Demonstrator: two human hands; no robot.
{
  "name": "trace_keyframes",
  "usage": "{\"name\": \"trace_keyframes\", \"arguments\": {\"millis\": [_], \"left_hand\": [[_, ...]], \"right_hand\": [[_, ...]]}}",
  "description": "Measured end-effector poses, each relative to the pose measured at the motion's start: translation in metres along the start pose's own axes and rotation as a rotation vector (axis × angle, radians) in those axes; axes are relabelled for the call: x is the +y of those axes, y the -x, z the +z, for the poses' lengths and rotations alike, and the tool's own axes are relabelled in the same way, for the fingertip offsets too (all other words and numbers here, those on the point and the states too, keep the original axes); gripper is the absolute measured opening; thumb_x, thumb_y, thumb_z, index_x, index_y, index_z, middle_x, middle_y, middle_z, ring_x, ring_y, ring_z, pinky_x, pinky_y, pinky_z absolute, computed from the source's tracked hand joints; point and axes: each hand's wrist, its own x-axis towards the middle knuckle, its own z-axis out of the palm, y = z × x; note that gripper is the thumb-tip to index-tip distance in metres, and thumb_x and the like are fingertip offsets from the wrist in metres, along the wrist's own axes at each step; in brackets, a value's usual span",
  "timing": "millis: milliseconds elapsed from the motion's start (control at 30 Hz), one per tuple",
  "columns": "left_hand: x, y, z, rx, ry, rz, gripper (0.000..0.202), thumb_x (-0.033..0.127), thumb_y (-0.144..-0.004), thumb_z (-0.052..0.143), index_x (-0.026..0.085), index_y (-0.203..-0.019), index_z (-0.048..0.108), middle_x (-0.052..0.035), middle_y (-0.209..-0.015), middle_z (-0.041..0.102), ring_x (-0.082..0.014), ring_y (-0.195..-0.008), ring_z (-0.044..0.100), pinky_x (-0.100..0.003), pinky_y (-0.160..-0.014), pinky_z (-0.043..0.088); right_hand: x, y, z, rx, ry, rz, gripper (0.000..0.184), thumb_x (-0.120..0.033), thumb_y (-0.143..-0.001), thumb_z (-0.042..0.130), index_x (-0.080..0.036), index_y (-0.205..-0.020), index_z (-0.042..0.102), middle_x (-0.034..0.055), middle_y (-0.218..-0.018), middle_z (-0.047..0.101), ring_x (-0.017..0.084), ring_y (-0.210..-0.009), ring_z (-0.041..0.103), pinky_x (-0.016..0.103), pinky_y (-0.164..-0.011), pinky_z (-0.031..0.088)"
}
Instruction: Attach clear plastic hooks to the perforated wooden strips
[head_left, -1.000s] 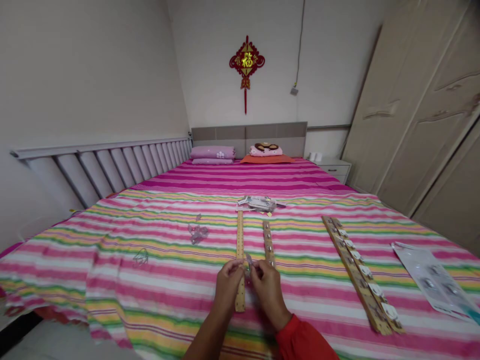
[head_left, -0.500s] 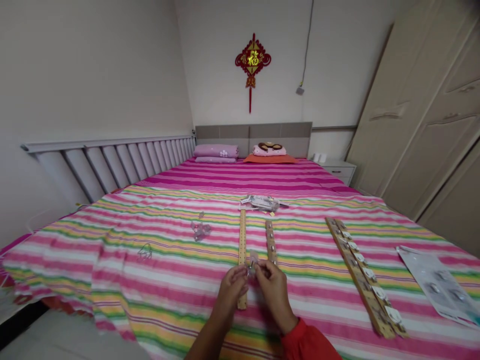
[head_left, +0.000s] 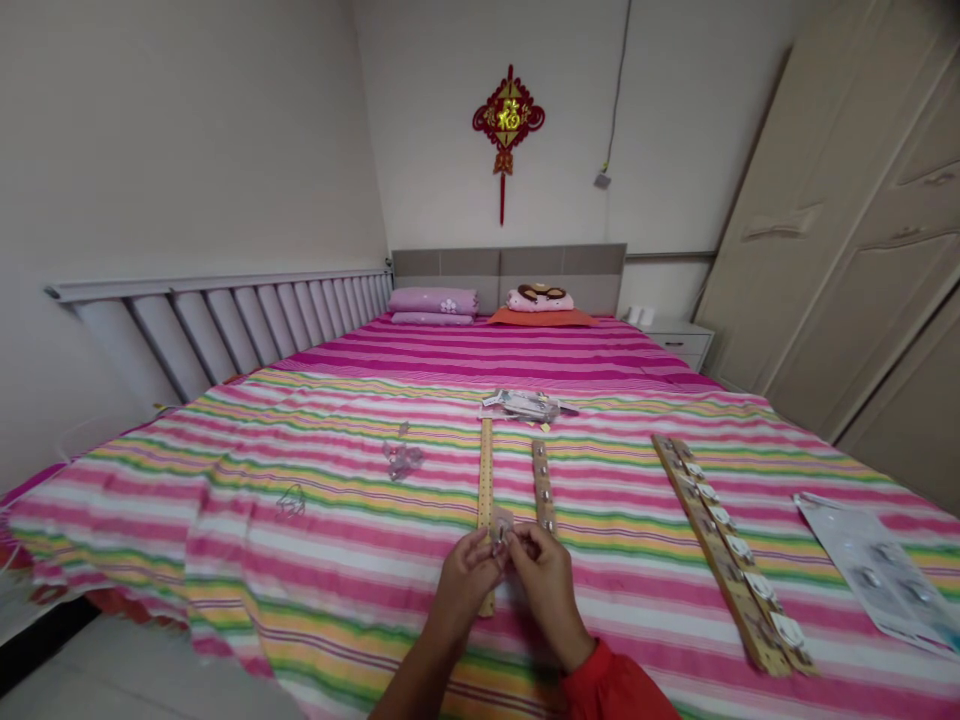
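My left hand (head_left: 466, 575) and my right hand (head_left: 546, 575) meet over the bed. Between them is a small clear square with a shiny metal part (head_left: 501, 530), pinched by the fingertips of both. Beneath the hands lies a long yellow strip with marks along its edges (head_left: 486, 470), partly covered by my left hand. Just beyond my right hand, a shorter brown strip (head_left: 540, 465) carries several small shiny metal pieces; its near end is hidden.
Two long strips with white discs (head_left: 712, 545) lie at the right, beside a clear package (head_left: 870, 560) of metal pieces. A pile of clear scraps (head_left: 403, 460) is left of the yellow strip. Another plastic packet (head_left: 525, 404) lies beyond it. Striped cloth (head_left: 337, 560) covers the bed.
Both hands have drawn slightly closer together around the clear square, which has tilted a little. The other things on the bed have not moved.
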Motion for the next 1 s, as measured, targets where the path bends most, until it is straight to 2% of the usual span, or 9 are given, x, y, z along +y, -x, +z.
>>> {"name": "trace_keyframes", "arguments": {"millis": [200, 333, 467, 567, 633, 733, 800, 900, 1000], "left_hand": [[0.017, 0.003, -0.004, -0.041, -0.135, 0.074, 0.069, 0.033, -0.039, 0.087, 0.012, -0.1, 0.061, -0.0127, -0.087, 0.071, -0.0219, -0.082, 0.067, -0.031, -0.076, 0.052], [0.043, -0.005, -0.021, 0.09, -0.379, 0.269, 0.053, 0.025, -0.047, 0.079, 0.015, -0.097, 0.063, -0.0084, -0.085, 0.07, -0.0205, -0.079, 0.066, -0.031, -0.073, 0.052], [0.068, -0.027, -0.05, 0.242, -0.837, 0.521, 0.029, 0.019, -0.062, 0.064, 0.02, -0.09, 0.066, -0.0043, -0.082, 0.068, -0.0207, -0.078, 0.063, -0.032, -0.076, 0.05], [0.076, -0.046, -0.069, 0.275, -1.116, 0.555, 0.029, 0.014, -0.063, 0.057, 0.018, -0.091, 0.066, -0.0074, -0.09, 0.068, -0.0251, -0.09, 0.062, -0.037, -0.085, 0.047], [0.077, -0.052, -0.073, 0.338, -1.196, 0.562, 0.034, 0.012, -0.062, 0.058, 0.017, -0.094, 0.066, -0.011, -0.103, 0.067, -0.0293, -0.105, 0.058, -0.041, -0.094, 0.043], [0.07, -0.045, -0.058, 0.371, -1.104, 0.636, 0.033, 0.019, -0.064, 0.061, 0.017, -0.096, 0.067, -0.0131, -0.113, 0.064, -0.0321, -0.115, 0.052, -0.044, -0.099, 0.039], [0.057, -0.03, -0.036, 0.241, -0.909, 0.614, 0.027, 0.028, -0.069, 0.061, 0.019, -0.093, 0.069, -0.0103, -0.104, 0.067, -0.0284, -0.104, 0.058, -0.042, -0.092, 0.044], [0.031, -0.004, 0.004, -0.048, -0.574, 0.286, 0.028, 0.039, -0.069, 0.064, 0.018, -0.087, 0.07, -0.0072, -0.08, 0.071, -0.0222, -0.075, 0.064, -0.033, -0.068, 0.051], [0.006, 0.01, 0.034, -0.161, -0.425, 0.072, 0.033, 0.046, -0.063, 0.07, 0.016, -0.078, 0.069, -0.0045, -0.068, 0.068, -0.0173, -0.066, 0.062, -0.026, -0.059, 0.047]], "right_hand": [[0.002, -0.005, -0.002, 0.039, -0.158, 0.134, 0.039, -0.055, -0.058, 0.073, -0.019, -0.064, 0.062, 0.0009, -0.056, 0.063, 0.017, -0.05, 0.058, 0.028, -0.05, 0.048], [0.002, -0.009, -0.01, 0.053, -0.216, 0.205, 0.041, -0.053, -0.053, 0.077, -0.016, -0.067, 0.066, 0.0001, -0.056, 0.062, 0.014, -0.047, 0.056, 0.026, -0.047, 0.045], [-0.001, -0.007, -0.026, 0.064, -0.273, 0.28, 0.037, -0.049, -0.055, 0.078, -0.016, -0.067, 0.066, -0.0002, -0.055, 0.061, 0.013, -0.045, 0.053, 0.024, -0.043, 0.04], [-0.004, -0.003, -0.042, 0.076, -0.275, 0.333, 0.032, -0.045, -0.058, 0.077, -0.016, -0.064, 0.065, -0.0007, -0.05, 0.059, 0.012, -0.044, 0.05, 0.023, -0.043, 0.037], [-0.004, 0.0, -0.054, 0.077, -0.264, 0.356, 0.03, -0.044, -0.059, 0.076, -0.016, -0.062, 0.065, -0.0009, -0.049, 0.057, 0.011, -0.043, 0.048, 0.023, -0.043, 0.035], [0.0, 0.004, -0.068, 0.061, -0.239, 0.375, 0.03, -0.045, -0.062, 0.074, -0.016, -0.06, 0.064, -0.0019, -0.045, 0.055, 0.01, -0.041, 0.046, 0.023, -0.043, 0.033], [0.004, 0.007, -0.074, 0.03, -0.231, 0.395, 0.031, -0.046, -0.063, 0.072, -0.017, -0.059, 0.063, -0.0029, -0.042, 0.053, 0.01, -0.039, 0.044, 0.023, -0.042, 0.032], [0.01, 0.011, -0.076, -0.015, -0.249, 0.425, 0.033, -0.048, -0.062, 0.072, -0.017, -0.059, 0.061, -0.004, -0.04, 0.051, 0.009, -0.037, 0.042, 0.022, -0.041, 0.03], [0.015, 0.015, -0.075, -0.068, -0.255, 0.454, 0.036, -0.05, -0.059, 0.074, -0.016, -0.057, 0.061, -0.0038, -0.037, 0.051, 0.008, -0.034, 0.042, 0.021, -0.039, 0.029]]}}
